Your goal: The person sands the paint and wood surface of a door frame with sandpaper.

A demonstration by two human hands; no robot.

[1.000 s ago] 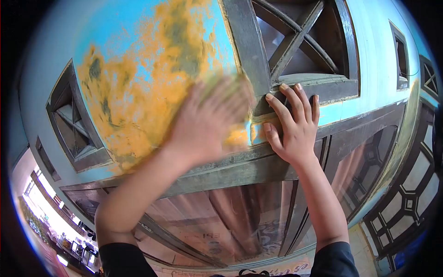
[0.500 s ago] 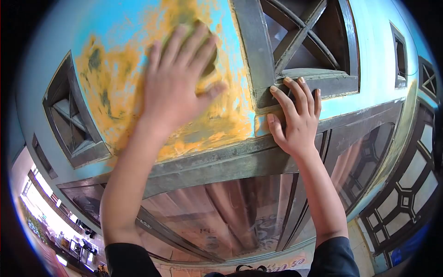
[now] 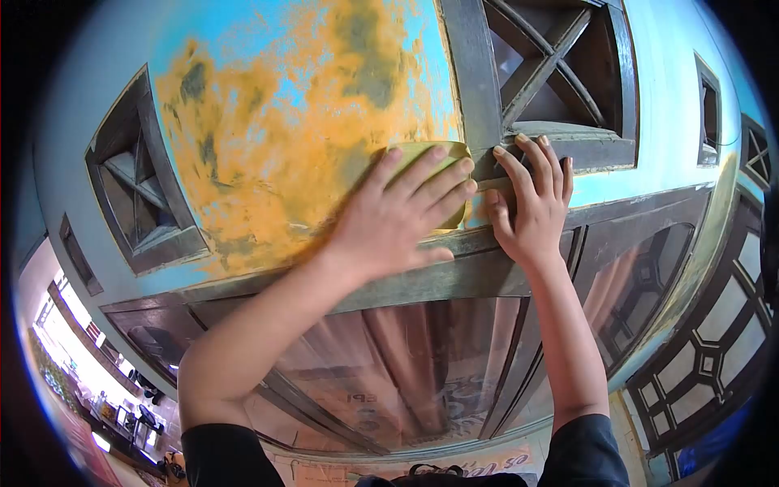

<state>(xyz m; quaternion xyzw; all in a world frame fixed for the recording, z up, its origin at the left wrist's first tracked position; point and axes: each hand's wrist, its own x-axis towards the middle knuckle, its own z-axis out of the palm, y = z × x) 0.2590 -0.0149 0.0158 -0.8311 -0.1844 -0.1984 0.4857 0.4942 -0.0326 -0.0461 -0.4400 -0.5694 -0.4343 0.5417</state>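
My left hand point(image 3: 406, 203) lies with its fingers spread on a yellowish-green sheet point(image 3: 451, 157), pressing it flat against the wall beside the dark window frame. The sheet looks like sandpaper; its underside is hidden. Around it the wall patch point(image 3: 268, 146) is blotched orange, blue and dark grey. My right hand point(image 3: 535, 199) rests with fingers apart on the lower part of the wooden window frame point(image 3: 588, 154) and holds nothing.
A crossed-bar vent point(image 3: 139, 183) is set in the blue wall at left. Below the hands run a wooden ledge point(image 3: 365, 292) and glass panes point(image 3: 406, 357). A dark door with pale panels point(image 3: 706, 357) stands at right.
My left hand has moved down and to the right with the sheet, from the upper wall patch to beside the window frame. My right hand remains on the frame.
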